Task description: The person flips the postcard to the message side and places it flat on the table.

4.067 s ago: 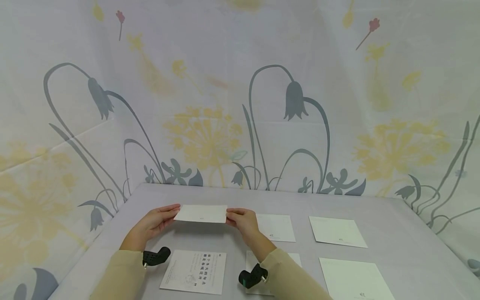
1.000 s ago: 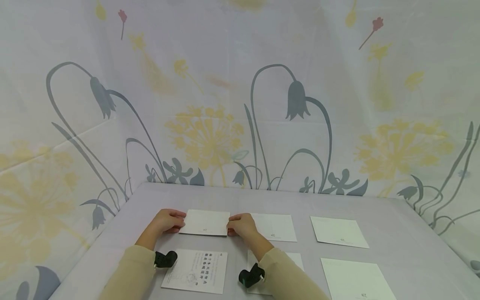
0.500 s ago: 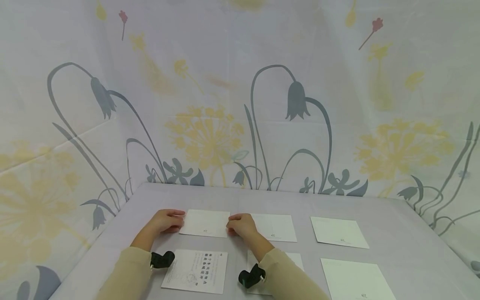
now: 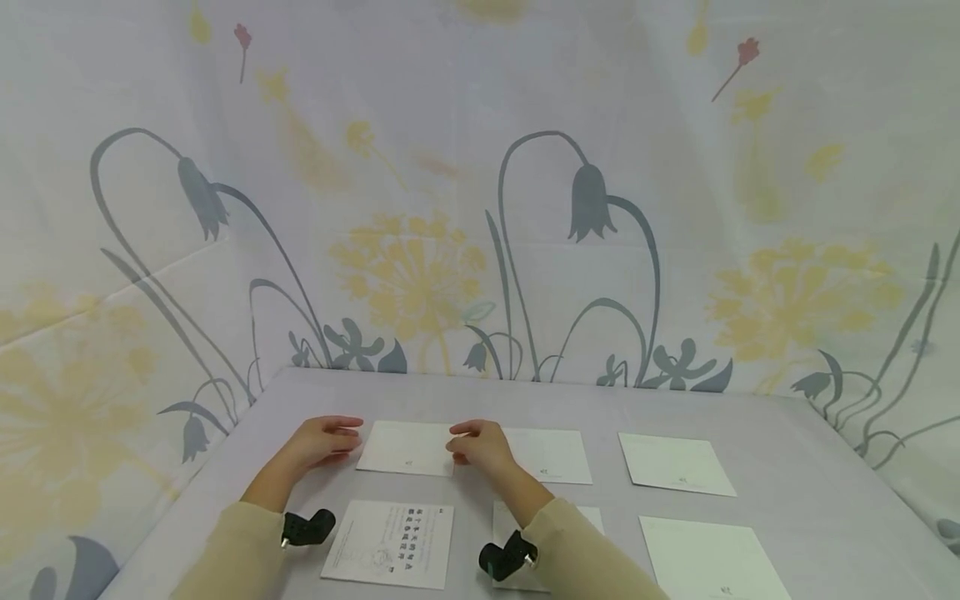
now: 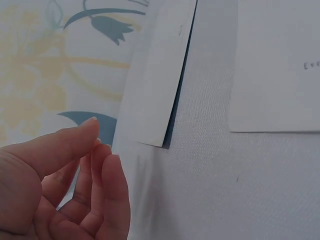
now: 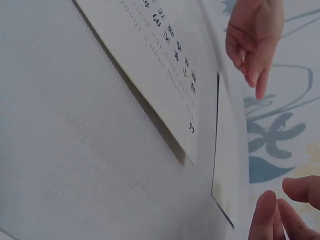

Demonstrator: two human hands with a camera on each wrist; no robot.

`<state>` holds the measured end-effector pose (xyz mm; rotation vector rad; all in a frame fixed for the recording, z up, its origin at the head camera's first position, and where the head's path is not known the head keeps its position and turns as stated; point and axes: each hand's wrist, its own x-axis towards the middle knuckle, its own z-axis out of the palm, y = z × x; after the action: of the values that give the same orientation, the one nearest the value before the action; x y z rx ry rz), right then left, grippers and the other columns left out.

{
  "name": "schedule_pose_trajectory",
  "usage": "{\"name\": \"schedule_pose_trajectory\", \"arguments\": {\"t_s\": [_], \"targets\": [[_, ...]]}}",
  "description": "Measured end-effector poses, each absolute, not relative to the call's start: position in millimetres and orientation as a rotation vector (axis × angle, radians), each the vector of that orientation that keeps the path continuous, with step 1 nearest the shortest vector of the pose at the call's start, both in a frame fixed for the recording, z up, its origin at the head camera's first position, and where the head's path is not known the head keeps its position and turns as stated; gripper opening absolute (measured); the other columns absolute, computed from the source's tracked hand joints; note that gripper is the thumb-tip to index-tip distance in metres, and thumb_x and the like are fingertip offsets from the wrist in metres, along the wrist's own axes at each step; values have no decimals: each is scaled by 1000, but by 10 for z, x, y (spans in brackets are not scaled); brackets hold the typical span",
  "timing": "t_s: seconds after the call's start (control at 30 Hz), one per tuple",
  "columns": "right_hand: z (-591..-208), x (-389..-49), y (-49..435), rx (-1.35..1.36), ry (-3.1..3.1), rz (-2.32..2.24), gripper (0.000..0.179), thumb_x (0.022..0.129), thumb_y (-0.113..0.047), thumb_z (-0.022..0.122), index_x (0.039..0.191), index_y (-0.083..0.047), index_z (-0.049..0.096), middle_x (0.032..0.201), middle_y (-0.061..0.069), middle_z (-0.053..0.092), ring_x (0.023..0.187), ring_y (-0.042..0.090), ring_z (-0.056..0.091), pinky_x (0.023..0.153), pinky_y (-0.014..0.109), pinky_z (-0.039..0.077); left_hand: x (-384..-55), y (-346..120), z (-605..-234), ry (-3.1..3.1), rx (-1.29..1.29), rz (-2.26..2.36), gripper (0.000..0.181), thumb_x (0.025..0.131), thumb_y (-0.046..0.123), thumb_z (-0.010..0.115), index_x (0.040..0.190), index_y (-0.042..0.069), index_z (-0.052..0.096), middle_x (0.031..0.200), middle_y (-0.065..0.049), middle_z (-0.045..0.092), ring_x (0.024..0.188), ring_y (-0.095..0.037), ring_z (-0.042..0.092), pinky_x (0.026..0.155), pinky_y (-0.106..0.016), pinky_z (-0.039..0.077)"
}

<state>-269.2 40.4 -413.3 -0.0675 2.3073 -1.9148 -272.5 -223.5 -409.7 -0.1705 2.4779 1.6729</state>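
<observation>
A white postcard (image 4: 401,448) with a small mark near its front edge lies flat at the back left of the table. Just off its left edge is my left hand (image 4: 322,442), fingers loosely bent and holding nothing; the left wrist view shows a gap between the fingertips (image 5: 92,137) and the card. My right hand (image 4: 486,454) hovers at the card's right corner and covers part of that edge. In the right wrist view its thumb and fingers stand apart with nothing between them. A printed postcard (image 4: 390,546) with lines of characters lies nearer, in front.
More white postcards lie in rows: one beside my right hand (image 4: 551,457), one partly under my right forearm (image 4: 585,521), and two on the right, a back one (image 4: 675,464) and a front one (image 4: 712,554). A flower-printed cloth (image 4: 450,208) hangs behind the table.
Both hands held the postcard raised 4.1 s ago, then lowered it onto the table. Since half a second ago, they have let go; the left hand has drawn slightly left.
</observation>
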Motion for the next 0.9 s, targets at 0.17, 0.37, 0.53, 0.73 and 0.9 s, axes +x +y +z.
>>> {"name": "schedule_pose_trajectory", "arguments": {"t_s": [0.17,0.37,0.53,0.73,0.9], "targets": [[-4107,-2618,381,-93,2279,-1930,30,78,0,67,106,9,63,76,7,60,61,11,58,64,27,55,-2634,-2238,-4068,2515,-150,1641,40,85,5,67,121,-7,55,101,-13,62,82,-16,60,73,-31,54],[-4084,-2543,367,-97,2277,-1946,28,78,-1,67,104,8,64,75,5,58,61,10,58,64,26,55,-2537,-2263,-4021,2515,-98,1619,43,84,9,68,123,-5,55,104,-14,61,87,-17,59,76,-30,53],[-4049,-2462,357,-142,2280,-1957,28,77,0,68,103,8,64,72,3,57,60,10,57,64,27,54,-2469,-2275,-3997,2530,-74,1586,45,84,12,68,124,-3,55,107,-14,59,90,-18,58,77,-30,53],[-4034,-2380,340,-193,2318,-1942,27,75,-1,70,100,7,65,72,2,55,60,11,57,63,26,54,-2376,-2254,-3986,2550,-89,1571,41,83,9,69,121,-2,57,105,-12,59,90,-20,58,77,-33,53],[-4031,-2313,332,-235,2349,-1915,26,74,-1,71,98,5,65,73,2,53,57,12,56,61,27,53,-2324,-2279,-4005,2539,-37,1570,42,82,9,70,120,-4,57,104,-10,60,90,-19,58,76,-35,54]]}}
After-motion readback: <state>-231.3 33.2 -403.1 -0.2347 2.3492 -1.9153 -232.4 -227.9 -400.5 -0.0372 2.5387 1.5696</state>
